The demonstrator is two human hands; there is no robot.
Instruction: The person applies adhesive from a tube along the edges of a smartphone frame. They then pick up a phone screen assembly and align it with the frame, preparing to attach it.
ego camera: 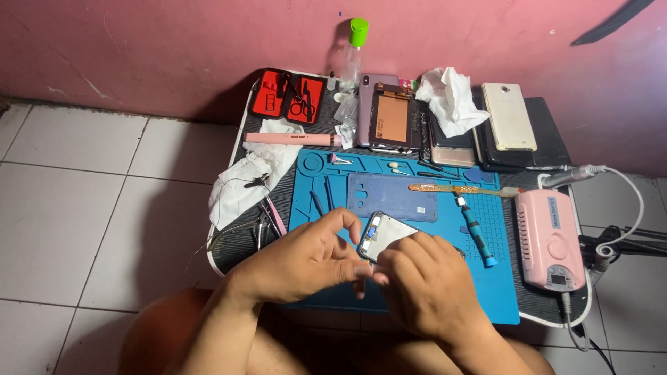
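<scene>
Both hands grip one phone frame [386, 235] over the blue mat [500, 292] — left hand [306, 260] pinches its near edge, right hand [424, 285] curls closed around the lower end. A blue back cover [392, 196] lies just beyond at 12 o'clock, a screwdriver [476, 232] at 3 o'clock.

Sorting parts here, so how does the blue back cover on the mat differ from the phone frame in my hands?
The blue back cover lies flat on the blue mat, untouched; the phone frame is tilted, gripped by the left hand and right hand. The cover looks solid blue, the frame whitish inside. Both are rectangular.
</scene>
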